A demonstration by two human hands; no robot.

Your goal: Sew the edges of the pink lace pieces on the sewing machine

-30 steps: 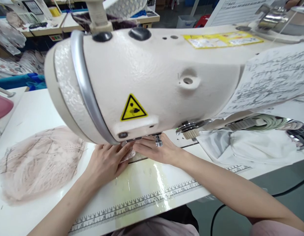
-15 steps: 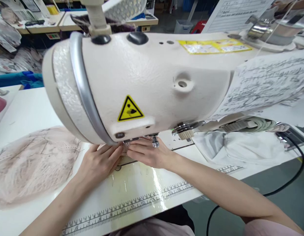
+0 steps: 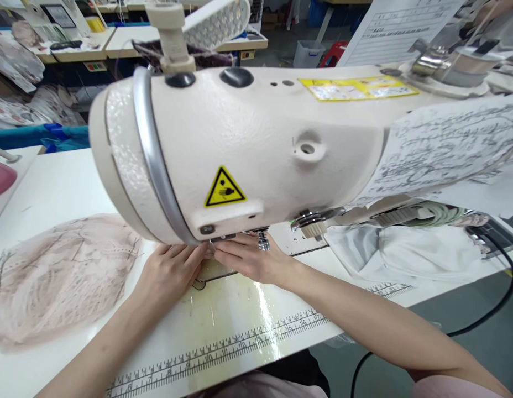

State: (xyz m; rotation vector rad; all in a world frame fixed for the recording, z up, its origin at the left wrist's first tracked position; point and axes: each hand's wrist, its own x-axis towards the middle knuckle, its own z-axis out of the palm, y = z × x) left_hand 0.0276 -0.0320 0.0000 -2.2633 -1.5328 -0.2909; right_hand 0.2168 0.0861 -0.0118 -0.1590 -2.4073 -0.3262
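Note:
A white industrial sewing machine (image 3: pixel 256 143) fills the middle of the view, and both hands work at the needle area beneath its head. My left hand (image 3: pixel 168 273) lies with its fingers bent and pressed together, holding down a small piece of pale pink fabric (image 3: pixel 208 251). From the other side, my right hand (image 3: pixel 252 258) pinches the same fabric with its fingers close together. Most of this piece, the fingertips and the needle are hidden by the machine head. A sheer pink lace fabric (image 3: pixel 69 276) lies bunched on the white table, left of my left hand.
A ruler scale (image 3: pixel 223 351) runs along the table's front edge. White cloth (image 3: pixel 422 249) lies to the right, beside a green cord coil (image 3: pixel 436 213). Handwritten paper (image 3: pixel 451 149) hangs on the machine arm. A black cable (image 3: pixel 484 326) loops off the right side.
The view has shifted slightly, so the machine sits a little lower and farther right. My left hand's fingers have bunched a little more; my right hand is nearly in the same place.

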